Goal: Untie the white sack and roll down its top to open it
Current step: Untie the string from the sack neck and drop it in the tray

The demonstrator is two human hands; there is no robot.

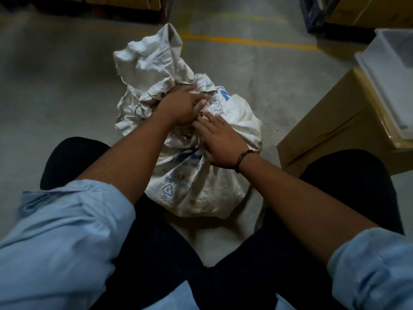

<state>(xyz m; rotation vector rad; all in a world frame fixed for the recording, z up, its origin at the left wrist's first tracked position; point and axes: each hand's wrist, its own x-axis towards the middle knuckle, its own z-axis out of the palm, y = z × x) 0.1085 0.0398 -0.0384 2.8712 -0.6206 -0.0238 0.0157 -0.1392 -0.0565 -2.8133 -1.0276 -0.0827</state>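
Observation:
A white woven sack (201, 189) with blue print stands on the concrete floor between my knees. Its bunched neck is gathered at the middle, and the loose crumpled top (152, 61) flops away from me. My left hand (181, 106) is closed over the gathered neck from the left. My right hand (221, 142) lies on the sack just below the neck, fingers pinching the fabric where it meets the left hand. The tie itself is hidden under my fingers.
A brown cardboard box (330, 130) stands at the right, with a white plastic bin (393, 81) on top of it. More boxes (125, 3) line the far edge. A yellow line (245, 41) crosses the grey floor.

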